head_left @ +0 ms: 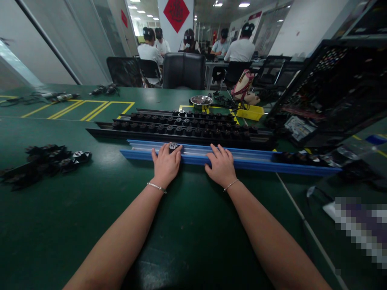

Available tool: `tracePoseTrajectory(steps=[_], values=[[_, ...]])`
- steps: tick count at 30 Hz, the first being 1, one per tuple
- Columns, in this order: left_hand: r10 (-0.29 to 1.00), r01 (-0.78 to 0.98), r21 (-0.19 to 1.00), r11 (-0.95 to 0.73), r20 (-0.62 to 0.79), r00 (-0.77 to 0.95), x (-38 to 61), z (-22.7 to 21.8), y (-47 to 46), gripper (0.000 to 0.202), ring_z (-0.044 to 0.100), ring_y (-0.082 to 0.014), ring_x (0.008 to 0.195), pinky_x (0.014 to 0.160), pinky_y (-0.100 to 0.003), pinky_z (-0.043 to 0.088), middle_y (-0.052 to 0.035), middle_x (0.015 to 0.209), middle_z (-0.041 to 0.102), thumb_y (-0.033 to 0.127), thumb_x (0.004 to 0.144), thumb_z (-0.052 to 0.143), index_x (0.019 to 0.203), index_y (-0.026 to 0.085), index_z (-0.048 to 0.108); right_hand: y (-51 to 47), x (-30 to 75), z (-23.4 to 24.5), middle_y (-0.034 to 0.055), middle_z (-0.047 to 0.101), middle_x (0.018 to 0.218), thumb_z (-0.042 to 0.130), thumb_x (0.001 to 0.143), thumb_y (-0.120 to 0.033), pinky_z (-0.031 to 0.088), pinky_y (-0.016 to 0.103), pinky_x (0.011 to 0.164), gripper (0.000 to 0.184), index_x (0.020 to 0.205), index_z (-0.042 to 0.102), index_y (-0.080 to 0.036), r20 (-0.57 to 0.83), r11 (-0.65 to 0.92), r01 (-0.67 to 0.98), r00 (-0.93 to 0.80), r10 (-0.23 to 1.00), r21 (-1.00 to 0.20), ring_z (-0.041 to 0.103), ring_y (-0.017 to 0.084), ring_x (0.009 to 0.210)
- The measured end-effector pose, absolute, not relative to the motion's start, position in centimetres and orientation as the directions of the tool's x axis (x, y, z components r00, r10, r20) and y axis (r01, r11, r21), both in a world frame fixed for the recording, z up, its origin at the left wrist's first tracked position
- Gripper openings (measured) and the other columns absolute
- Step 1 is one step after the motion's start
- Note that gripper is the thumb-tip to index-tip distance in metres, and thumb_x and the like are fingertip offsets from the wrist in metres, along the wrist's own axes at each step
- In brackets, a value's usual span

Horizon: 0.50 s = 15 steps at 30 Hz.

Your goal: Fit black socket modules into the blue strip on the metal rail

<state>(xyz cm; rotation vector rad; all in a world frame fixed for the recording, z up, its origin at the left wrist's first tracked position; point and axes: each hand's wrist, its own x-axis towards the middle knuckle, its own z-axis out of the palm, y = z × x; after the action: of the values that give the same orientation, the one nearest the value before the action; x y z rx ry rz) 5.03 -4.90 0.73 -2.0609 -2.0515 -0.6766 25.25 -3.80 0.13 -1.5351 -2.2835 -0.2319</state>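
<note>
A long blue rail (256, 161) lies across the green table in front of me. My left hand (165, 164) rests on its near edge, and its fingertips pinch a small black and silver part (173, 146) seated in the rail's channel. My right hand (221, 164) lies on the rail a little to the right, fingers stretched flat and holding nothing. Just beyond the blue rail sit three black rails (187, 131) filled with several of the same black parts. More black parts occupy the blue rail's right end (302, 158).
A heap of loose black parts (45, 161) lies at the left. A steel bowl (201, 100) and a yellow tray (250, 112) stand behind the rails. A black crate (335, 88) rises at the right. Chairs and several seated people are at the back.
</note>
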Motion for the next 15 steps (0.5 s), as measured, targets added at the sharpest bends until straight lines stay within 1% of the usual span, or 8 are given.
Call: tracePoseTrajectory(steps=[4,7,15], values=[[0.905,0.976,0.212,-0.049,0.424,-0.047,4.96,0.78,-4.84,0.042,0.039,-0.0268,0.127,0.105,-0.061,0.018,-0.0086,0.134,0.049,0.037,0.092,0.028,0.123,0.034,0.055,-3.73,25.13,0.07,0.0109,0.043,0.139,0.054,0.079,-0.038,0.023,0.047,0.102,0.028,0.097,0.062,-0.018,0.404,0.378,0.923,-0.319,0.857,-0.072,0.032,0.031,0.129],[0.902,0.976,0.218,-0.026,0.426,-0.071,4.91,0.87,-4.83,0.041,0.040,-0.0262,0.126,0.105,-0.059,0.020,-0.0081,0.133,0.050,0.036,0.091,0.029,0.121,0.034,0.057,-3.67,25.08,0.02,0.0113,0.043,0.139,0.053,0.081,-0.041,0.023,0.047,0.102,0.029,0.095,0.061,-0.017,0.412,0.373,0.926,-0.315,0.855,-0.066,0.032,0.031,0.129],[0.898,0.980,0.196,-0.023,0.435,-0.065,4.04,0.96,-4.88,0.040,0.043,-0.0248,0.124,0.106,-0.052,0.024,-0.0071,0.133,0.051,0.035,0.091,0.030,0.120,0.034,0.058,-3.59,25.07,-0.02,0.0114,0.045,0.138,0.053,0.081,-0.040,0.024,0.047,0.101,0.026,0.093,0.061,-0.018,0.419,0.374,0.926,-0.318,0.851,-0.057,0.034,0.031,0.128]])
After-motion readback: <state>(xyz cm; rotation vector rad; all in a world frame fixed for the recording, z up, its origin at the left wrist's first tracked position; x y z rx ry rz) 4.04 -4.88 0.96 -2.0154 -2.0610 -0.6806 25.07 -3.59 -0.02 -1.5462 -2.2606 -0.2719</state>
